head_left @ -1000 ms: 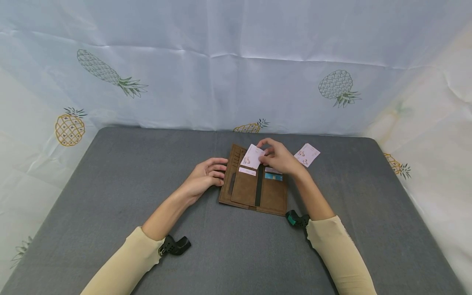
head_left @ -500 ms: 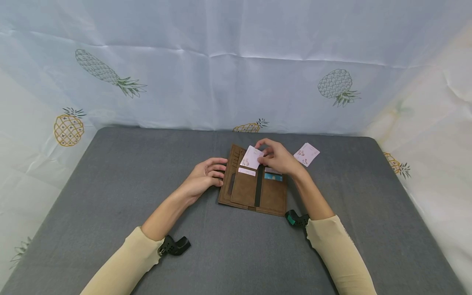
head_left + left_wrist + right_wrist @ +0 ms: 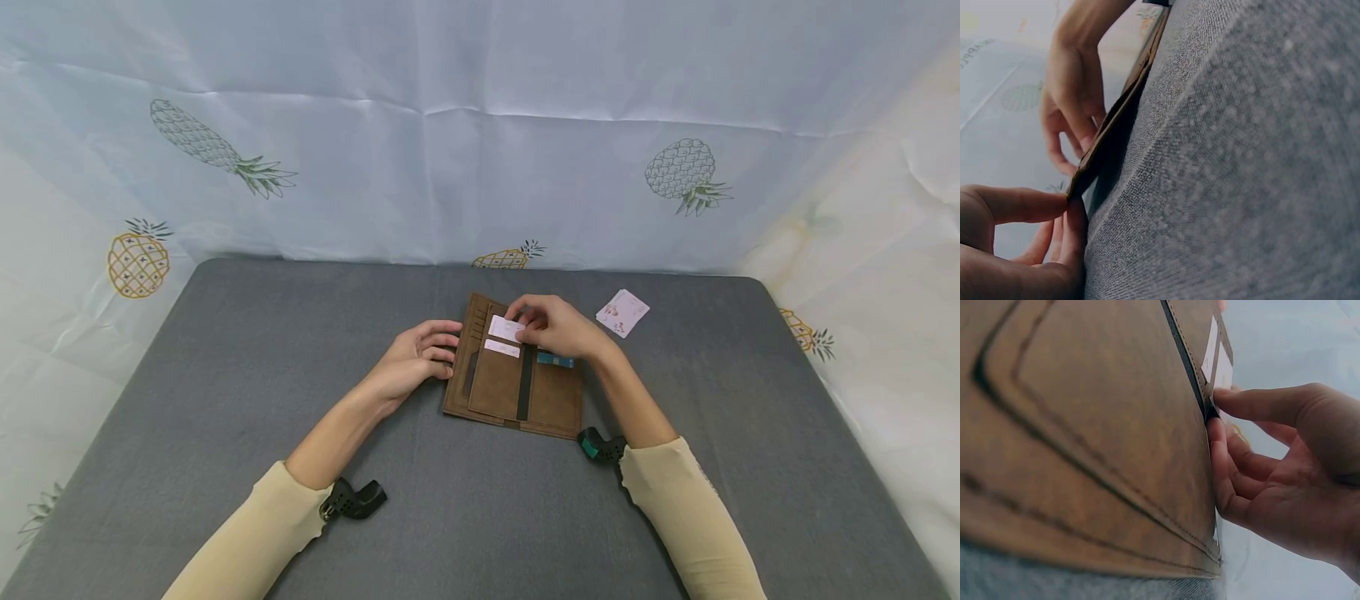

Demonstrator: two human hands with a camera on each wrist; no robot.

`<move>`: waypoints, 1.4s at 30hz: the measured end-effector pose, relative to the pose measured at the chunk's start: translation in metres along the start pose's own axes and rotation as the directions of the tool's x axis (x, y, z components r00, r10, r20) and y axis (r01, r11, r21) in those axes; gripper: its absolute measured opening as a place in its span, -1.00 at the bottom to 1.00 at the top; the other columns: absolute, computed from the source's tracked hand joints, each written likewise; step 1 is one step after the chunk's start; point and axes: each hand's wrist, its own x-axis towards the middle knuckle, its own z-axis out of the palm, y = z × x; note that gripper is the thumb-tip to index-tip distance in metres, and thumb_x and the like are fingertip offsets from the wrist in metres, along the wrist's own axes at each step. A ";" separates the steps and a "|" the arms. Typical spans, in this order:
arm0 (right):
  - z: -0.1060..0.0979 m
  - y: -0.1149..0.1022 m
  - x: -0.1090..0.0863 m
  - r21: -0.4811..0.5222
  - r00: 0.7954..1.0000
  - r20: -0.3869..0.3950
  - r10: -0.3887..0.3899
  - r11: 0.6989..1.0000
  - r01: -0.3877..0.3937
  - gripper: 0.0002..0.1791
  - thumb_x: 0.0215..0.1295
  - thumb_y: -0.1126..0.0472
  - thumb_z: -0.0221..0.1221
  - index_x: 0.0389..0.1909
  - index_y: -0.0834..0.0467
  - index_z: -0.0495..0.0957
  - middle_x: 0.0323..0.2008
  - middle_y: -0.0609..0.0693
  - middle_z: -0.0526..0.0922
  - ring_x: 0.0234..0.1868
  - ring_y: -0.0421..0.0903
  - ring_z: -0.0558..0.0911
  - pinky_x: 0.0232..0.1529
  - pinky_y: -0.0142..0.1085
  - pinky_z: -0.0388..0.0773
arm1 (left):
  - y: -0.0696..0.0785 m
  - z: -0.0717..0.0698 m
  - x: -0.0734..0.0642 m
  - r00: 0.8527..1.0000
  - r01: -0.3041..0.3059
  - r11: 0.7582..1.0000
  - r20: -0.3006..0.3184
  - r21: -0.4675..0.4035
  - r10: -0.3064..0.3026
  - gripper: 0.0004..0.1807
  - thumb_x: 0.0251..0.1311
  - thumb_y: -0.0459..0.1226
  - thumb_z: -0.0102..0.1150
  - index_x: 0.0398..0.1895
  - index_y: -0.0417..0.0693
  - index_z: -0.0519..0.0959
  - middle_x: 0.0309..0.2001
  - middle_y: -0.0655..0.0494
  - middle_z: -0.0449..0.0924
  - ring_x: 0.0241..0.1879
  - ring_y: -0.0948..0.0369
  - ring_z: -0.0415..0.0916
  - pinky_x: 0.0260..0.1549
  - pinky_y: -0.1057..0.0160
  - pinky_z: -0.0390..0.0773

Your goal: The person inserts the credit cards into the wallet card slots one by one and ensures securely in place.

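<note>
A brown wallet (image 3: 491, 387) lies unfolded on the grey table. My left hand (image 3: 408, 365) pinches its left edge between thumb and fingers, as the left wrist view shows at the wallet's rim (image 3: 1113, 122). With thumb and fingertips, my right hand (image 3: 561, 327) grips a pale pink card (image 3: 504, 328) by its right side. Most of that card sits down in the upper left slot, only its top part showing. Below it a second pink card (image 3: 502, 348) peeks out of a lower slot. A blue card (image 3: 555, 360) shows in the right panel, partly under my right hand.
A small stack of pink printed cards (image 3: 622, 313) lies on the table (image 3: 300, 333) to the right, beyond my right hand. Behind the table's far edge hangs a pale curtain (image 3: 360, 183) with pineapple prints. Black wrist cameras (image 3: 356, 500) are strapped at both sleeves.
My right hand has moved down and toward me, and the pink card has slid deeper into the upper left slot. The left hand stays at the wallet's edge.
</note>
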 end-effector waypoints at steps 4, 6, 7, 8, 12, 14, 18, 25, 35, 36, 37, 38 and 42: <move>0.000 0.000 0.000 0.015 1.000 0.000 0.008 1.000 -0.008 -0.72 0.47 0.41 0.30 0.14 0.28 0.66 -0.18 0.20 0.70 -0.24 -0.05 0.67 -0.11 -0.31 0.63 | 0.000 0.000 0.000 1.000 0.001 1.000 0.001 0.003 -0.001 -0.17 0.19 -0.70 0.11 0.58 -0.15 0.36 0.33 -0.16 0.49 0.00 0.16 0.53 -0.10 0.33 0.68; 0.000 0.000 -0.001 0.023 1.000 0.008 0.010 1.000 -0.010 -0.74 0.48 0.40 0.30 0.13 0.28 0.67 -0.18 0.21 0.71 -0.24 -0.04 0.68 -0.14 -0.32 0.63 | 0.000 0.000 0.000 1.000 0.001 1.000 0.001 0.002 -0.001 -0.17 0.19 -0.70 0.11 0.58 -0.16 0.36 0.34 -0.17 0.48 0.01 0.16 0.53 -0.10 0.33 0.68; 0.000 0.000 -0.001 0.028 1.000 0.013 0.010 1.000 -0.011 -0.74 0.48 0.40 0.29 0.13 0.28 0.67 -0.18 0.21 0.71 -0.23 -0.02 0.68 -0.16 -0.32 0.62 | 0.000 0.000 0.000 1.000 0.001 1.000 0.000 0.001 -0.001 -0.17 0.19 -0.70 0.11 0.58 -0.16 0.36 0.34 -0.17 0.48 0.01 0.16 0.53 -0.10 0.33 0.68; -0.001 0.000 -0.001 0.032 1.000 0.017 0.010 0.999 -0.010 -0.75 0.49 0.41 0.28 0.12 0.28 0.68 -0.17 0.22 0.71 -0.23 -0.01 0.69 -0.17 -0.32 0.62 | 0.000 0.000 0.000 1.000 0.002 1.000 0.000 0.001 -0.002 -0.17 0.19 -0.70 0.11 0.58 -0.16 0.36 0.34 -0.17 0.48 0.01 0.16 0.52 -0.10 0.33 0.68; -0.001 0.000 -0.001 0.049 1.000 0.030 0.003 0.999 -0.005 -0.77 0.51 0.43 0.23 0.10 0.29 0.70 -0.16 0.24 0.74 -0.18 0.05 0.74 -0.19 -0.33 0.63 | 0.000 0.000 -0.001 1.000 0.001 1.000 -0.003 0.001 -0.001 -0.17 0.19 -0.70 0.11 0.58 -0.15 0.37 0.34 -0.16 0.48 0.01 0.16 0.52 -0.10 0.34 0.68; -0.001 0.000 -0.001 0.053 0.999 0.035 0.001 0.999 -0.003 -0.76 0.51 0.44 0.22 0.10 0.30 0.71 -0.14 0.25 0.76 -0.15 0.07 0.76 -0.18 -0.34 0.64 | 0.000 0.000 0.000 1.000 0.002 1.000 -0.003 0.002 -0.002 -0.17 0.20 -0.69 0.12 0.58 -0.14 0.37 0.34 -0.16 0.49 0.02 0.16 0.52 -0.10 0.34 0.68; -0.002 0.000 -0.001 0.049 0.999 0.045 0.005 0.999 -0.007 -0.75 0.52 0.43 0.22 0.12 0.31 0.72 -0.07 0.26 0.78 -0.11 0.09 0.78 -0.12 -0.33 0.67 | 0.000 -0.001 -0.001 1.000 0.004 1.000 -0.003 0.004 -0.004 -0.18 0.20 -0.69 0.12 0.58 -0.14 0.37 0.34 -0.17 0.48 0.02 0.15 0.52 -0.10 0.33 0.68; -0.006 0.001 -0.002 0.058 0.999 0.048 0.015 0.998 -0.018 -0.71 0.55 0.38 0.22 0.20 0.28 0.70 -0.08 0.21 0.80 -0.11 0.01 0.78 -0.10 -0.32 0.67 | 0.000 -0.001 0.000 1.000 0.001 1.000 0.001 0.006 -0.001 -0.18 0.21 -0.69 0.11 0.58 -0.13 0.37 0.35 -0.18 0.48 0.03 0.14 0.53 -0.09 0.32 0.67; -0.026 0.007 -0.010 0.062 0.999 -0.026 0.044 0.997 -0.042 -0.67 0.55 0.26 0.28 0.24 0.26 0.69 0.07 0.22 0.77 -0.01 0.05 0.76 -0.01 -0.36 0.65 | 0.000 -0.001 0.000 1.000 -0.003 1.000 0.003 0.003 0.003 -0.19 0.22 -0.69 0.10 0.58 -0.15 0.37 0.36 -0.18 0.48 0.04 0.15 0.52 -0.09 0.34 0.68; -0.029 0.008 -0.011 0.063 0.998 -0.036 0.053 0.997 -0.050 -0.66 0.55 0.25 0.28 0.25 0.26 0.68 0.10 0.23 0.76 0.02 0.06 0.75 0.00 -0.36 0.65 | 0.000 -0.001 0.000 1.000 -0.004 1.000 0.003 0.003 0.004 -0.19 0.22 -0.69 0.10 0.58 -0.15 0.37 0.35 -0.18 0.48 0.04 0.15 0.53 -0.09 0.34 0.68; -0.032 0.008 -0.012 0.065 0.997 -0.046 0.063 0.996 -0.060 -0.64 0.55 0.24 0.28 0.26 0.26 0.68 0.13 0.24 0.75 0.06 0.07 0.75 0.02 -0.37 0.65 | 0.000 -0.001 0.000 1.000 -0.005 1.000 0.003 0.003 0.005 -0.19 0.22 -0.69 0.10 0.58 -0.15 0.37 0.35 -0.18 0.48 0.04 0.15 0.53 -0.09 0.34 0.68; -0.035 0.009 -0.014 0.072 0.996 -0.055 0.073 0.995 -0.069 -0.63 0.55 0.24 0.28 0.28 0.27 0.66 0.17 0.24 0.74 0.10 0.08 0.73 0.04 -0.36 0.66 | 0.000 -0.001 0.000 1.000 -0.004 1.000 0.003 0.003 0.004 -0.19 0.22 -0.69 0.10 0.58 -0.15 0.37 0.35 -0.18 0.48 0.05 0.15 0.53 -0.09 0.34 0.68; -0.047 0.011 -0.022 0.088 0.989 -0.089 0.119 0.990 -0.111 -0.58 0.58 0.19 0.26 0.35 0.27 0.61 0.29 0.26 0.68 0.23 0.12 0.69 0.19 -0.22 0.67 | -0.001 -0.001 0.000 1.000 -0.002 1.000 0.001 0.007 0.002 -0.19 0.23 -0.68 0.11 0.58 -0.14 0.37 0.36 -0.19 0.48 0.05 0.14 0.53 -0.08 0.33 0.68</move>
